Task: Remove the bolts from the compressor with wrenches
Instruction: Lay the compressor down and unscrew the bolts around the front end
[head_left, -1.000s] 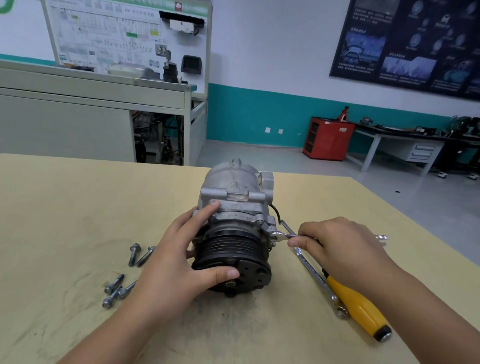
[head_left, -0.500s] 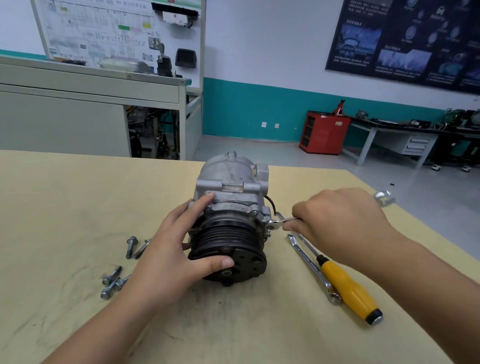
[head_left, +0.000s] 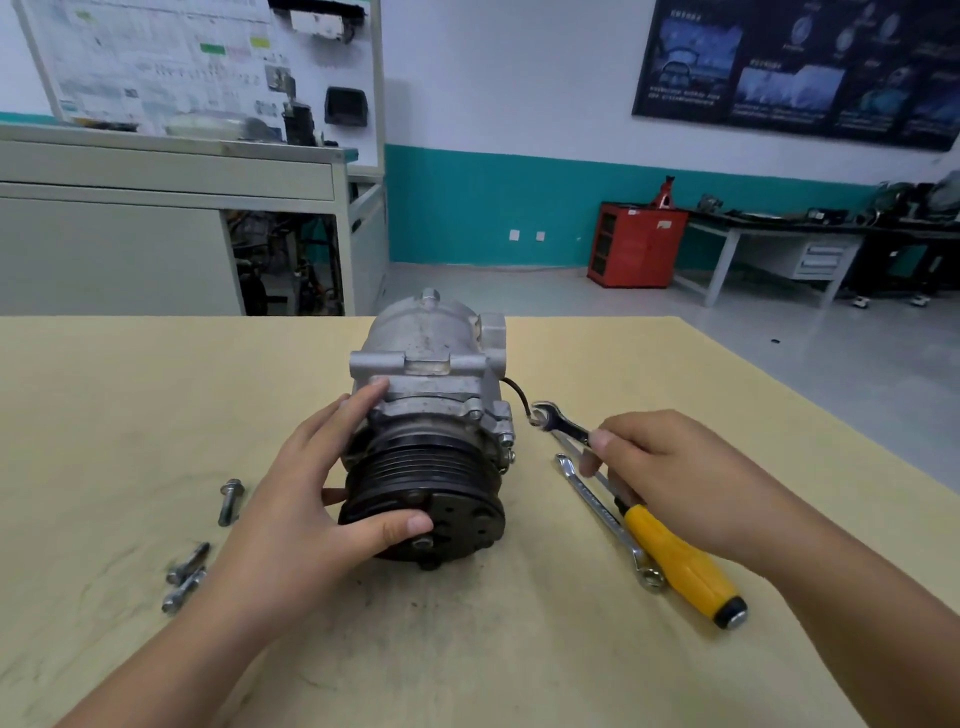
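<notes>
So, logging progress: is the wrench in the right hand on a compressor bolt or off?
Off. The right hand holds the wrench with its open end beside the compressor, table visible between them.

Silver compressor (head_left: 426, 395), pulley facing viewer; loose bolts (head_left: 230, 501) left; open-end wrench (head_left: 558, 422) raised right
</notes>
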